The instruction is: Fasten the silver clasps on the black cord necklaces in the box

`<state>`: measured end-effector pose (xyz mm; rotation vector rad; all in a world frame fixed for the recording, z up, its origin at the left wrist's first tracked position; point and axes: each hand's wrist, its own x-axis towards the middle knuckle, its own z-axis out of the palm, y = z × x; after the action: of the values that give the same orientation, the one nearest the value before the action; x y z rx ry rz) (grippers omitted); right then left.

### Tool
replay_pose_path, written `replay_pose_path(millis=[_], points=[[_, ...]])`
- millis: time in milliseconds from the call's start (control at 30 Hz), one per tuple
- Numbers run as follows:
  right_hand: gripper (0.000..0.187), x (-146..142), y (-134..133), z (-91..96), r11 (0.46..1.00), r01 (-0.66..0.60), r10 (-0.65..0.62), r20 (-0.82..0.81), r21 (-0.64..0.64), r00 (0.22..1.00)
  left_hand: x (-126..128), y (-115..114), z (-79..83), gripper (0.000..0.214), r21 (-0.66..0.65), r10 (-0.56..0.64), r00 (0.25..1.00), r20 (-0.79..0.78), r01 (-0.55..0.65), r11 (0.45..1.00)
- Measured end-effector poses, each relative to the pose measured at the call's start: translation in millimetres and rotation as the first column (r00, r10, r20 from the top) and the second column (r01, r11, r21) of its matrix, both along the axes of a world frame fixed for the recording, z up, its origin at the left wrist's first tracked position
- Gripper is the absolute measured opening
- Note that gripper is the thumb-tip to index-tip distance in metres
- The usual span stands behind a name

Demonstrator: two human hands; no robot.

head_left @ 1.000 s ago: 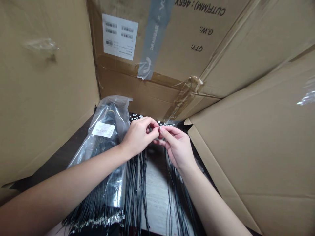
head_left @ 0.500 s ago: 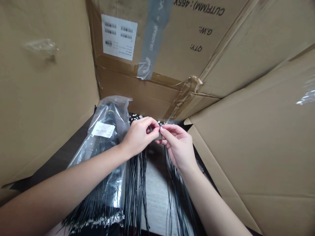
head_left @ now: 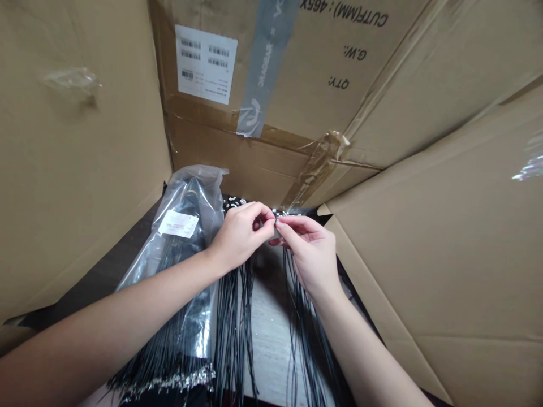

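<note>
My left hand and my right hand meet fingertip to fingertip in the middle of the head view. Both are closed in a pinch around something tiny, mostly hidden by the fingers; its kind cannot be made out. Below my left hand hangs a bundle of thin black wires with small white ends at the top. Under my right hand and forearm lies another bundle of black wires. Left of my left hand, a clear plastic bag holds many more black wires with shiny metal ends and bears a white label.
A large cardboard box with grey tape and a barcode label stands at the back. Cardboard panels rise on the left and right. A pale grey surface shows between the wire bundles.
My right hand has turned slightly, its back shifting a little to the right and its lower fingers curling in more. My left hand has stayed in place.
</note>
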<state>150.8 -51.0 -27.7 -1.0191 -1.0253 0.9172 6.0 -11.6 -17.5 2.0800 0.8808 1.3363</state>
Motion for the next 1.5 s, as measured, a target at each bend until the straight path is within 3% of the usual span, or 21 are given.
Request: replay_pose_path(millis=[800,1500], points=[[0.02,-3.1,-4.7,5.4,0.998,0.042,-0.046,0.083,0.053,0.995,0.9,-0.4,1.6,0.011,-0.049,-0.033,0.998,0.052,0.035,0.998],[0.019,-2.6,-3.4,0.6,0.998,0.015,-0.017,0.04,0.064,0.999,-0.5,1.3,1.1,0.01,-0.027,-0.043,0.998,0.04,0.044,0.999]])
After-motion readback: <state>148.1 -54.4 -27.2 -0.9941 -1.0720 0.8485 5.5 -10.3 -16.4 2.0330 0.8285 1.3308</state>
